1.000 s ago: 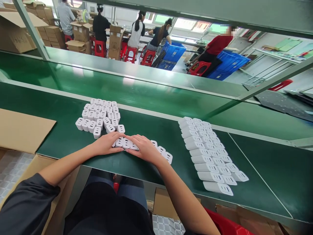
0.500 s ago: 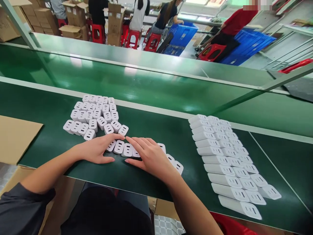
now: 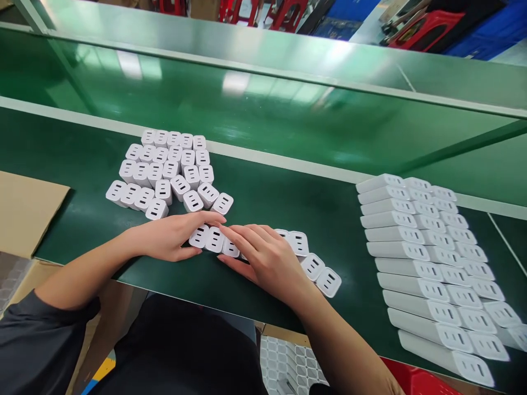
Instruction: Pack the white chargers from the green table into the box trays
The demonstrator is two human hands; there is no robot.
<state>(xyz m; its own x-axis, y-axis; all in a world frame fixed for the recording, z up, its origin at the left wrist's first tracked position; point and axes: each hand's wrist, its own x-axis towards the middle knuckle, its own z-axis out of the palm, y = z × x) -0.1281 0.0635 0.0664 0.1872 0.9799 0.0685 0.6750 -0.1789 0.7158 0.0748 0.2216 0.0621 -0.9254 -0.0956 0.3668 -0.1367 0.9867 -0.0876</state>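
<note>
Desk: dark green top, pale line crossing it at far right.
Rail: whitish, along the desk's far edge.
Panel: glossy green, beyond the rail, bright reflections on its surface.
Cardboard sheet: tan, at the desk's left end.
Stools: red, at least 4, cropped by the top edge.
Crates: blue, beside the stools, partly visible.
</note>
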